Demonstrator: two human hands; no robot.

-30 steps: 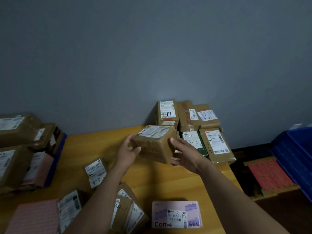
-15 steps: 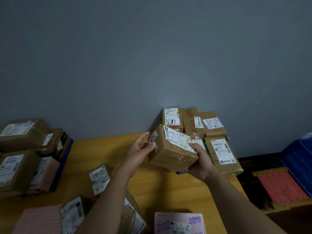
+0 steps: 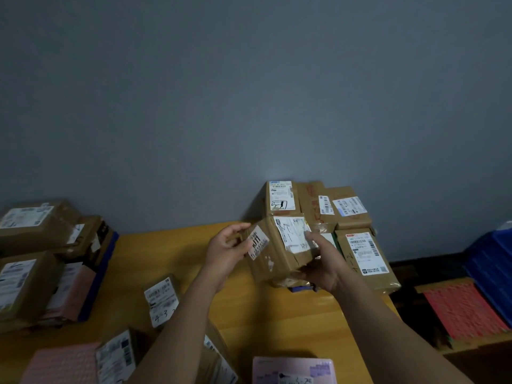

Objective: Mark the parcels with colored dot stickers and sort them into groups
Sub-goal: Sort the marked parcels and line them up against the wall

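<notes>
While tilted, parcel (image 3: 279, 253) between both hands' (image 3: 225, 252) (image 3: 325, 263) grip

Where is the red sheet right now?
In the head view the red sheet lies far right, off the table, just left of the blue crate.

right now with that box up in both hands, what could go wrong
1. The box is tilted in the air, gripped only at its ends by the left hand and right hand; it might slip onto the table.
2. It hangs right in front of the pile of parcels at the table's corner, so a swing could nudge one off.
</notes>
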